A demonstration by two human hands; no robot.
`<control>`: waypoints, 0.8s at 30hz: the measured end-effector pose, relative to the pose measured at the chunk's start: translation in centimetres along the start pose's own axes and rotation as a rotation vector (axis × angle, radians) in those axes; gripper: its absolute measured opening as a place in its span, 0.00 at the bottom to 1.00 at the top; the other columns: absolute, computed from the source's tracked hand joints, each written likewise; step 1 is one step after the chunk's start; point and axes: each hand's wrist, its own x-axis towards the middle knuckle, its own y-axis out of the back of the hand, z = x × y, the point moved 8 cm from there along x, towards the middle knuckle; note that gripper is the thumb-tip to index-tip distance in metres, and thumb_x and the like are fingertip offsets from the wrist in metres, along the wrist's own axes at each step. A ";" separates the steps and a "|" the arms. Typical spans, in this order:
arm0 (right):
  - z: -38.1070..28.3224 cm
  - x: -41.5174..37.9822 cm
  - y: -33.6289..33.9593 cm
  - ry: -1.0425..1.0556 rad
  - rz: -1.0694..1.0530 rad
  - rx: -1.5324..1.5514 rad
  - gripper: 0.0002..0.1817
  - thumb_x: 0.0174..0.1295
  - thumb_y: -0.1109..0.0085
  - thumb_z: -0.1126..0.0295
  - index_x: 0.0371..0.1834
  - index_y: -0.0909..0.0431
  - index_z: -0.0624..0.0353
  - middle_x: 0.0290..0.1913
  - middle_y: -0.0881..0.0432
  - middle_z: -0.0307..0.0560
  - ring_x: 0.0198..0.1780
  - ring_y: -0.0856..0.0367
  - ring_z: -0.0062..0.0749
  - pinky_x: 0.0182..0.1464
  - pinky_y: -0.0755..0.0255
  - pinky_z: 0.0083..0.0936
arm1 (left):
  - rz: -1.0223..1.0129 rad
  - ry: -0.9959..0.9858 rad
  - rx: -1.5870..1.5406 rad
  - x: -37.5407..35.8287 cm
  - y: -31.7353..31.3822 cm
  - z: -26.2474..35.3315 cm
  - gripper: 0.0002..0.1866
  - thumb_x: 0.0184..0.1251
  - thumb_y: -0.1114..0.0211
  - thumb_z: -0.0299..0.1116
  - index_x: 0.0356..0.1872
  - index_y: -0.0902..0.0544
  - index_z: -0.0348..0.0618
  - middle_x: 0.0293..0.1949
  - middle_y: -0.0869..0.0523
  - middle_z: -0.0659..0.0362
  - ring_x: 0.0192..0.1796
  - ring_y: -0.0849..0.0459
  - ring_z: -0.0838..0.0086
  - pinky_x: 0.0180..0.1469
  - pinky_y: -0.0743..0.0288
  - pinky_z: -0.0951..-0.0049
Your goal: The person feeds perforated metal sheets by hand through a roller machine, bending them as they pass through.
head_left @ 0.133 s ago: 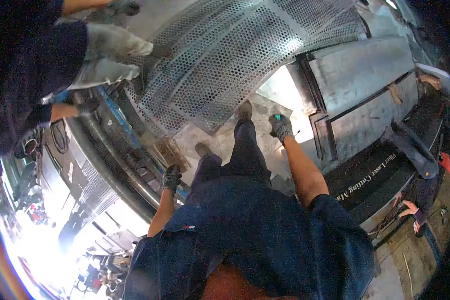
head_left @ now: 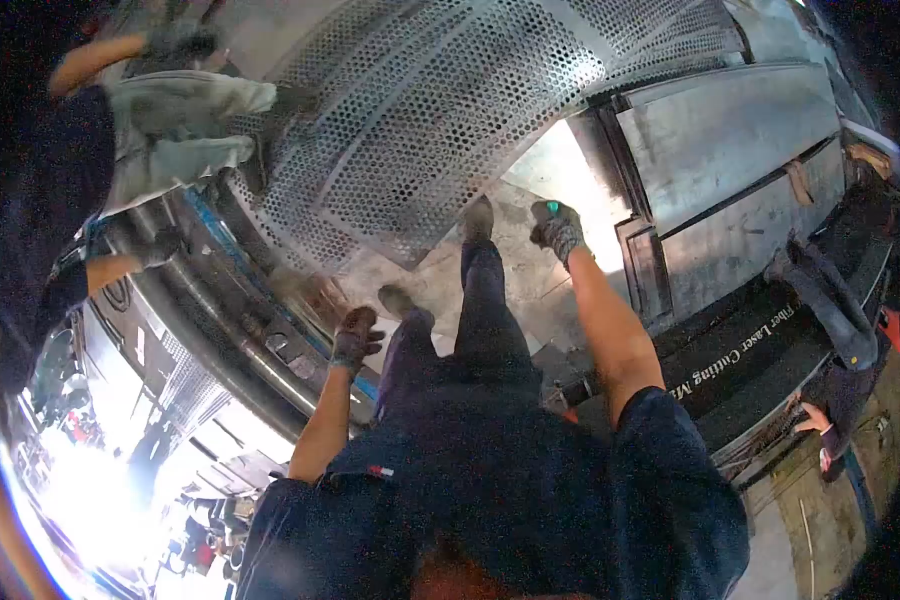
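Note:
My left hand point(head_left: 355, 338), in a dark work glove, hovers in front of my body near the metal rollers on the left. Its fingers are apart and nothing shows in them. My right hand point(head_left: 558, 228), in a grey glove, is closed around a small green object point(head_left: 553, 207). Only a bright green bit of that object shows; the fingers hide the rest. Ahead of both hands lies a large perforated metal sheet point(head_left: 440, 130), its near corner close to my shoes. Neither hand touches the sheet.
A co-worker in light trousers point(head_left: 185, 110) stands at the left, both gloved hands out. Long metal rollers point(head_left: 220, 320) run along the left. Flat metal plates point(head_left: 730, 130) lie right, beside a black machine beam point(head_left: 730, 365) lettered "Fiber Laser Cutting". Another person point(head_left: 835, 330) is far right.
My left hand has risen a little and its fingers have spread. My right hand has moved slightly forward, still closed. The co-worker's raised arm has come lower and farther into view.

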 end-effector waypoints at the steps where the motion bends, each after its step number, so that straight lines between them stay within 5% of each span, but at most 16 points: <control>1: -0.7 1.9 0.6 0.027 -0.005 0.066 0.17 0.60 0.45 0.56 0.35 0.22 0.61 0.23 0.20 0.47 0.21 0.22 0.31 0.27 0.28 0.30 | -0.072 -0.023 0.018 0.8 -4.0 2.9 0.20 0.66 0.41 0.43 0.55 0.26 0.46 0.42 0.19 0.59 0.36 0.16 0.65 0.31 0.22 0.64; 3: -2.5 2.9 2.7 -0.051 0.003 0.430 0.17 0.60 0.45 0.56 0.34 0.21 0.60 0.23 0.19 0.45 0.21 0.22 0.30 0.26 0.27 0.30 | -0.277 -0.072 -0.015 1.5 -13.0 7.8 0.19 0.68 0.44 0.41 0.57 0.27 0.46 0.44 0.19 0.57 0.37 0.16 0.67 0.32 0.21 0.67; 4: -2.7 5.5 3.7 0.006 0.006 0.350 0.16 0.61 0.47 0.56 0.34 0.21 0.59 0.23 0.18 0.44 0.22 0.22 0.29 0.26 0.27 0.29 | -0.401 -0.106 -0.071 2.1 -17.5 9.2 0.19 0.69 0.46 0.40 0.58 0.27 0.46 0.45 0.19 0.56 0.38 0.15 0.67 0.32 0.21 0.69; 5: -0.9 9.2 3.8 -0.064 -0.022 0.464 0.16 0.61 0.46 0.57 0.39 0.22 0.59 0.26 0.17 0.45 0.23 0.21 0.29 0.27 0.26 0.28 | -0.474 0.031 -0.093 4.2 -20.5 7.5 0.18 0.69 0.47 0.39 0.57 0.27 0.47 0.48 0.20 0.55 0.39 0.16 0.67 0.33 0.21 0.70; 6: -0.5 11.6 4.3 -0.100 -0.016 0.492 0.16 0.62 0.47 0.57 0.40 0.22 0.58 0.27 0.17 0.45 0.22 0.21 0.29 0.25 0.28 0.28 | -0.487 0.187 -0.169 6.5 -23.5 6.0 0.17 0.71 0.49 0.38 0.57 0.27 0.46 0.50 0.21 0.54 0.40 0.16 0.64 0.35 0.21 0.70; 8: -1.0 14.8 5.3 -0.167 0.001 0.529 0.17 0.63 0.48 0.56 0.44 0.23 0.58 0.30 0.17 0.45 0.23 0.21 0.29 0.23 0.28 0.28 | -0.531 0.029 -0.020 11.1 -27.3 2.2 0.17 0.72 0.50 0.36 0.57 0.27 0.44 0.48 0.20 0.55 0.41 0.17 0.66 0.37 0.20 0.68; 11: 0.0 19.9 5.8 -0.217 0.028 0.598 0.18 0.64 0.49 0.56 0.48 0.24 0.57 0.35 0.16 0.44 0.26 0.20 0.30 0.25 0.26 0.28 | -0.470 0.356 -0.117 7.9 -33.4 2.6 0.19 0.70 0.46 0.40 0.57 0.27 0.42 0.44 0.17 0.54 0.39 0.17 0.73 0.35 0.20 0.70; 16: 3.8 29.2 5.7 -0.219 0.049 0.774 0.18 0.63 0.46 0.59 0.49 0.26 0.59 0.38 0.18 0.47 0.30 0.19 0.34 0.26 0.25 0.31 | -0.531 0.465 -0.380 10.7 -34.4 -0.9 0.22 0.67 0.42 0.45 0.57 0.26 0.46 0.41 0.15 0.54 0.32 0.17 0.71 0.31 0.22 0.69; 19: 6.3 35.0 5.3 -0.064 0.039 0.948 0.18 0.64 0.46 0.58 0.50 0.27 0.60 0.40 0.19 0.49 0.31 0.19 0.39 0.25 0.25 0.35 | -0.538 0.548 -0.543 11.2 -35.2 3.3 0.22 0.66 0.42 0.47 0.57 0.25 0.49 0.41 0.14 0.56 0.29 0.17 0.72 0.29 0.23 0.71; 20: 8.5 37.9 4.8 -0.134 0.045 0.981 0.19 0.64 0.48 0.61 0.55 0.29 0.60 0.45 0.20 0.52 0.32 0.18 0.45 0.25 0.25 0.37 | -0.542 0.421 -0.116 12.0 -34.7 3.6 0.21 0.68 0.44 0.42 0.58 0.26 0.43 0.46 0.17 0.57 0.41 0.19 0.70 0.43 0.25 0.70; 22: 12.1 42.7 3.8 -0.047 -0.078 1.019 0.26 0.67 0.52 0.56 0.66 0.39 0.50 0.57 0.27 0.55 0.52 0.24 0.54 0.43 0.25 0.47 | -0.437 0.464 -0.121 12.6 -33.1 -0.1 0.19 0.70 0.46 0.37 0.57 0.26 0.39 0.49 0.18 0.57 0.49 0.22 0.72 0.52 0.28 0.72; 23: 12.7 44.1 3.4 -0.019 -0.083 1.086 0.26 0.67 0.52 0.58 0.67 0.40 0.49 0.59 0.29 0.55 0.54 0.25 0.54 0.44 0.26 0.48 | -0.384 0.483 -0.124 12.8 -32.6 -0.7 0.18 0.71 0.47 0.35 0.57 0.26 0.37 0.50 0.19 0.57 0.53 0.23 0.73 0.57 0.29 0.73; 24: 13.2 45.6 3.6 -0.032 -0.080 1.079 0.26 0.67 0.52 0.61 0.68 0.42 0.49 0.60 0.30 0.54 0.54 0.25 0.54 0.47 0.27 0.49 | -0.366 0.126 0.163 13.7 -31.8 1.5 0.18 0.71 0.47 0.37 0.57 0.26 0.40 0.48 0.18 0.57 0.48 0.21 0.73 0.51 0.26 0.72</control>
